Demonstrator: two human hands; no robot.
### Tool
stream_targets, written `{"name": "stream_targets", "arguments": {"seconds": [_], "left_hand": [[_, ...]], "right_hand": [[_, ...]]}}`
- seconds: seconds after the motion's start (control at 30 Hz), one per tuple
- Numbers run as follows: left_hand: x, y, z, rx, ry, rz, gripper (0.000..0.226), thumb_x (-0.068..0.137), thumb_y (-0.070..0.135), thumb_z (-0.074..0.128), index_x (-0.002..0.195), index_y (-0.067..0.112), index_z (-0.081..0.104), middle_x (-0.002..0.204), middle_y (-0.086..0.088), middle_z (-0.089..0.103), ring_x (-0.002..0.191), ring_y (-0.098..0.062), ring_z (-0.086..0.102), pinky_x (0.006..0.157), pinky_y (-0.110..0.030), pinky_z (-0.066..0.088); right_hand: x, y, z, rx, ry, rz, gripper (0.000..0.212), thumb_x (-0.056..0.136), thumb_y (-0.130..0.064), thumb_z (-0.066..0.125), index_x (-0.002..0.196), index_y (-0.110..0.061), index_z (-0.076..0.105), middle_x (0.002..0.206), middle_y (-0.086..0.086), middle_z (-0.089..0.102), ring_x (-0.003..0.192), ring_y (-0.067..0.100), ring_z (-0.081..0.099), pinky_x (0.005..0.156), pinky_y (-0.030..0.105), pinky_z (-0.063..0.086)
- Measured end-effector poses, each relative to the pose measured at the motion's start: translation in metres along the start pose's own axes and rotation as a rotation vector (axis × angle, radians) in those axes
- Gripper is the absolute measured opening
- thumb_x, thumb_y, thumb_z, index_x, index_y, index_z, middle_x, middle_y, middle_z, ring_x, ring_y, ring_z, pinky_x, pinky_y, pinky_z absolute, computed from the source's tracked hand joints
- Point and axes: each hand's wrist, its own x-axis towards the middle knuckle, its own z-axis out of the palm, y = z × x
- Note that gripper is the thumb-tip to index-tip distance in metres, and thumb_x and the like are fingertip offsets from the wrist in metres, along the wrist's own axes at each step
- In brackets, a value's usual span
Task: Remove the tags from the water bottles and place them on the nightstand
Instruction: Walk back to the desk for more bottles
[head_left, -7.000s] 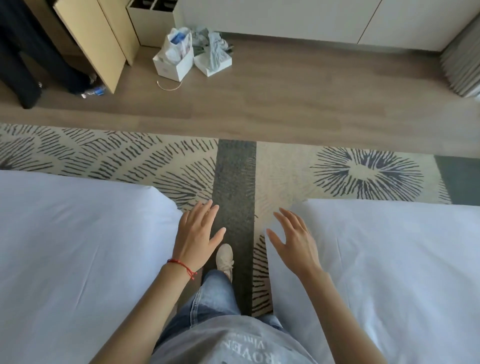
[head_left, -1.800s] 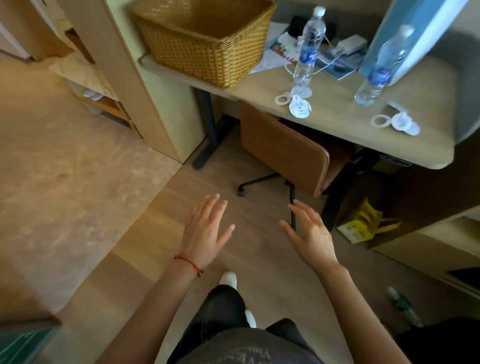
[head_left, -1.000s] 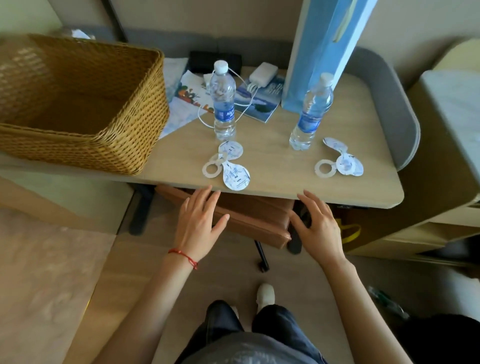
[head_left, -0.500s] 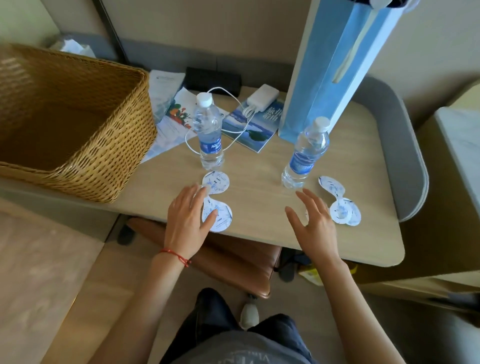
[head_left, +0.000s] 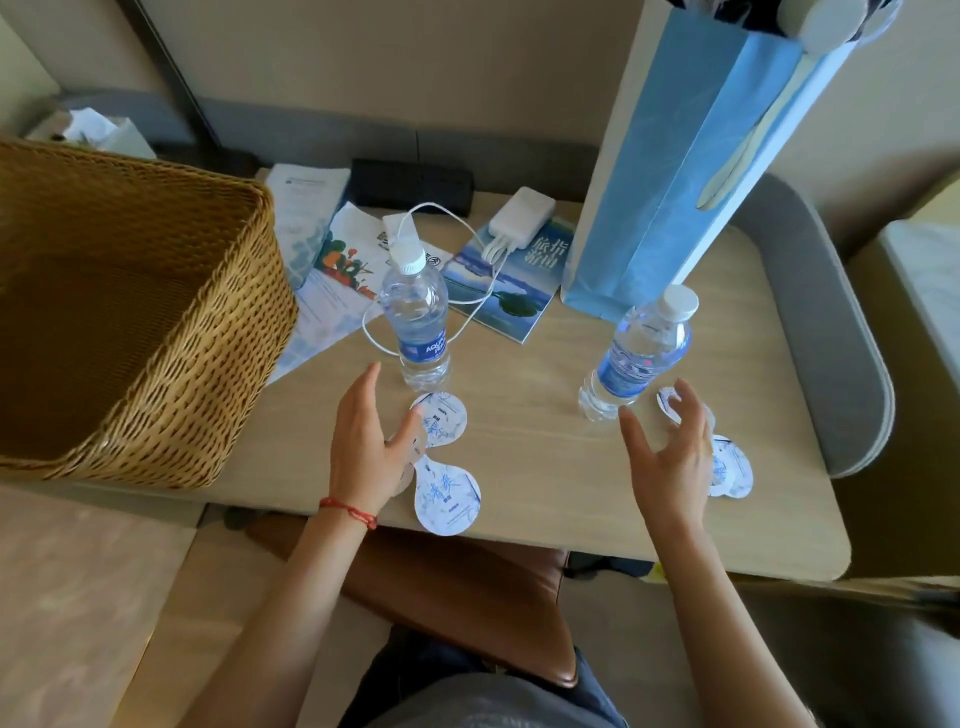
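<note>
Left hand (head_left: 366, 447) fingers spread wide, holding nothing, just short of "AQUA" bottle (head_left: 418, 325). Right hand (head_left: 670, 457) fingers wide too, 2nd bottle (head_left: 631, 358) just beyond; label unreadable. Tags (head_left: 441, 457) w/ blue script under left fingers on table (head_left: 545, 467).

A light wooden desk (head_left: 545, 499) with rounded corners stands against a beige wall (head_left: 415, 57), edged by a grey padded surround (head_left: 831, 322). A brown leather chair (head_left: 467, 587) is tucked beneath, over wood-toned floor (head_left: 104, 597).

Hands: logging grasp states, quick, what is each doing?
Left hand: open, fingers spread above the white round paper tags, holding nothing.
Right hand: open beside the clear plastic water bottle, holding nothing.
</note>
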Motion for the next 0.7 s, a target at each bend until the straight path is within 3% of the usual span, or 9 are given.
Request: {"name": "stream_targets", "arguments": {"seconds": [0.07,0.17,0.3,0.37,0.5,0.63,0.7], "left_hand": [[0.014,0.001,0.002,-0.085,0.016,-0.028,0.065,0.08,0.02,0.068,0.134,0.002,0.037,0.138,-0.016,0.045,0.128,-0.026,0.041,0.104,-0.026,0.03],[0.034,0.001,0.006,-0.194,0.028,-0.058,0.072,0.077,0.021,0.071,0.136,0.005,0.033,0.141,-0.014,0.043,0.13,-0.021,0.041,0.107,-0.035,0.034],[0.055,0.0,0.012,-0.238,0.041,-0.031,0.068,0.073,0.019,0.075,0.131,0.01,0.041,0.132,-0.002,0.05,0.12,-0.012,0.046,0.099,-0.03,0.038],[0.062,-0.001,0.016,-0.255,0.046,-0.029,0.063,0.071,0.019,0.077,0.126,0.012,0.046,0.121,0.007,0.051,0.111,-0.008,0.048,0.092,-0.028,0.039],[0.073,-0.006,0.022,-0.316,0.031,-0.052,0.059,0.068,0.015,0.079,0.119,0.016,0.049,0.113,0.006,0.056,0.104,-0.012,0.055,0.088,-0.031,0.043],[0.084,-0.011,0.03,-0.338,0.023,-0.088,0.052,0.065,0.016,0.08,0.109,0.018,0.053,0.104,0.0,0.062,0.098,-0.021,0.061,0.084,-0.033,0.049],[0.088,-0.012,0.034,-0.353,0.031,-0.098,0.048,0.065,0.016,0.081,0.104,0.021,0.054,0.098,0.002,0.063,0.092,-0.019,0.062,0.08,-0.026,0.05]], "right_hand": [[0.007,-0.002,0.004,0.059,0.022,0.03,0.066,0.08,-0.028,0.07,0.136,-0.015,0.037,0.132,0.008,0.05,0.12,0.022,0.05,0.095,0.032,0.038],[0.017,-0.003,0.011,0.132,0.016,0.02,0.065,0.079,-0.025,0.072,0.134,-0.017,0.039,0.128,-0.002,0.052,0.116,0.014,0.051,0.094,0.026,0.038],[0.027,-0.002,0.021,0.18,0.003,0.037,0.058,0.077,-0.023,0.073,0.127,-0.018,0.044,0.117,-0.01,0.053,0.106,0.001,0.05,0.091,0.017,0.037],[0.03,-0.001,0.026,0.2,-0.014,0.073,0.053,0.076,-0.024,0.074,0.122,-0.019,0.046,0.112,-0.01,0.055,0.105,0.002,0.051,0.092,0.02,0.037],[0.039,0.002,0.034,0.235,-0.029,0.125,0.047,0.074,-0.025,0.076,0.113,-0.023,0.048,0.108,-0.008,0.057,0.105,0.008,0.054,0.097,0.029,0.042],[0.048,0.001,0.041,0.318,-0.013,0.172,0.046,0.072,-0.022,0.078,0.107,-0.027,0.049,0.102,-0.015,0.059,0.105,0.014,0.059,0.089,0.027,0.046],[0.051,0.001,0.044,0.328,-0.01,0.187,0.046,0.07,-0.023,0.079,0.104,-0.03,0.049,0.1,-0.017,0.06,0.105,0.016,0.06,0.086,0.028,0.047]]}}
